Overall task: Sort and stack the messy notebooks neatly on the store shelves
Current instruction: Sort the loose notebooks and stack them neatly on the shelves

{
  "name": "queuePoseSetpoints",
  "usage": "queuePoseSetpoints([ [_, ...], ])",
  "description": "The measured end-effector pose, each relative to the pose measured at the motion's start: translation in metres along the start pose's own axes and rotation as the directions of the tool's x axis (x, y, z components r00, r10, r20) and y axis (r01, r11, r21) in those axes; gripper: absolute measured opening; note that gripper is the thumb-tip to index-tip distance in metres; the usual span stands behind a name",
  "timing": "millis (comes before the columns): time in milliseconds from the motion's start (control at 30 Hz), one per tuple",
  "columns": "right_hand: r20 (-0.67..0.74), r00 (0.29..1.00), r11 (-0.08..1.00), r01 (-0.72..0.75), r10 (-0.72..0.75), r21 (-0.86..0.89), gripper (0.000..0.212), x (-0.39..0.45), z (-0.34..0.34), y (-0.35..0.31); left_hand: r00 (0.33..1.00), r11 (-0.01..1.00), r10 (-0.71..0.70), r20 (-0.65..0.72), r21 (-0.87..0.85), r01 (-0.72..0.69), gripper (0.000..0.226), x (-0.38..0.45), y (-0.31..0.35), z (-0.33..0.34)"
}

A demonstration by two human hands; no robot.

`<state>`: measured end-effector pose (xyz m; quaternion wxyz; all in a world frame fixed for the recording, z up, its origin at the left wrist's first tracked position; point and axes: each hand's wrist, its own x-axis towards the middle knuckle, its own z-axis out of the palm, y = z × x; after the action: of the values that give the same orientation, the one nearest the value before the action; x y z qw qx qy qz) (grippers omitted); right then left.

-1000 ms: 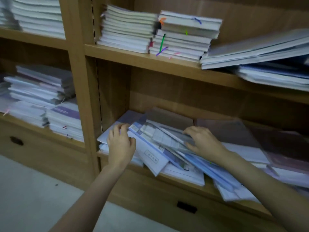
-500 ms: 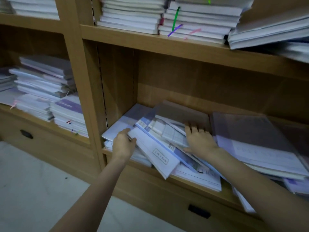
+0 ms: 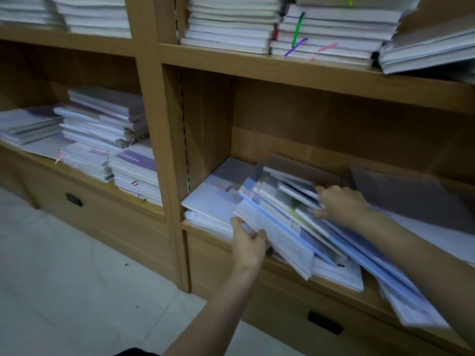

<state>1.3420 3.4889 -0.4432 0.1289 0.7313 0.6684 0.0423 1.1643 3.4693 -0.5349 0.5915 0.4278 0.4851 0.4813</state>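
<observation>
I see the wooden shelves [image 3: 282,70] filling most of my view, with neat stacks [image 3: 231,24] on the upper board. On the lower right board lies the messy pile [image 3: 288,222] of notebooks, fanned out and slanting over the front edge. My right hand [image 3: 341,205] rests on top of the pile, fingers curled round the upper notebooks' edges. My left hand [image 3: 248,242] pinches the near corner of a white notebook [image 3: 277,237] between thumb and fingers.
</observation>
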Motion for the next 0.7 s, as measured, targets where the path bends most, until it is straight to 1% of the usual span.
queuePoseSetpoints([
  [67, 0.001, 1.0, 0.999, -0.016, 0.016, -0.044, 0.058, -0.006, 0.001, -0.006, 1.0, 0.997, -0.003, 0.031, -0.082, 0.006, 0.029, -0.006, -0.003, -0.003],
  [133, 0.006, 1.0, 0.995, -0.016, 0.017, -0.101, 0.066, -0.01, 0.009, -0.015, 0.995, 0.983, -0.076, 0.065, -0.165, 0.086, 0.028, -0.003, -0.004, -0.01],
  [167, -0.002, 1.0, 0.992, -0.015, 0.015, -0.122, 0.067, -0.01, 0.014, -0.018, 0.99, 0.973, -0.115, 0.087, -0.19, 0.13, 0.029, 0.0, -0.004, -0.014],
  [233, -0.049, 0.999, 0.99, -0.001, -0.006, -0.144, 0.063, -0.011, 0.02, -0.022, 0.979, 0.965, -0.169, 0.113, -0.185, 0.188, 0.033, 0.005, -0.003, -0.018],
  [300, -0.091, 0.995, 0.986, 0.026, -0.041, -0.162, 0.058, -0.012, 0.022, -0.024, 0.974, 0.966, -0.203, 0.101, -0.141, 0.216, 0.035, 0.008, 0.001, -0.017],
  [400, -0.072, 0.997, 0.989, 0.024, -0.035, -0.144, 0.055, -0.011, 0.02, -0.024, 0.97, 0.962, -0.229, 0.075, -0.132, 0.237, 0.038, 0.009, 0.005, -0.014],
  [500, 0.003, 1.0, 0.996, -0.024, 0.025, -0.083, 0.06, -0.01, 0.015, -0.019, 0.966, 0.96, -0.256, 0.031, -0.113, 0.258, 0.035, 0.009, 0.006, -0.013],
  [567, 0.02, 1.0, 0.998, 0.014, -0.012, -0.062, 0.056, -0.012, 0.011, -0.012, 0.966, 0.963, -0.257, -0.026, -0.096, 0.253, 0.034, 0.007, 0.009, -0.015],
  [600, 0.018, 0.999, 0.998, 0.05, -0.049, -0.037, 0.053, -0.016, 0.008, -0.008, 0.968, 0.971, -0.237, -0.087, -0.056, 0.233, 0.036, 0.006, 0.011, -0.018],
  [633, 0.007, 0.997, 0.997, 0.082, -0.082, -0.01, 0.051, -0.022, 0.004, -0.001, 0.967, 0.98, -0.192, -0.164, 0.01, 0.197, 0.037, 0.006, 0.014, -0.022],
  [700, -0.007, 0.996, 0.995, 0.094, -0.094, 0.027, 0.051, -0.039, -0.001, 0.022, 0.955, 0.975, -0.044, -0.295, 0.196, 0.105, 0.042, 0.003, 0.018, -0.027],
])
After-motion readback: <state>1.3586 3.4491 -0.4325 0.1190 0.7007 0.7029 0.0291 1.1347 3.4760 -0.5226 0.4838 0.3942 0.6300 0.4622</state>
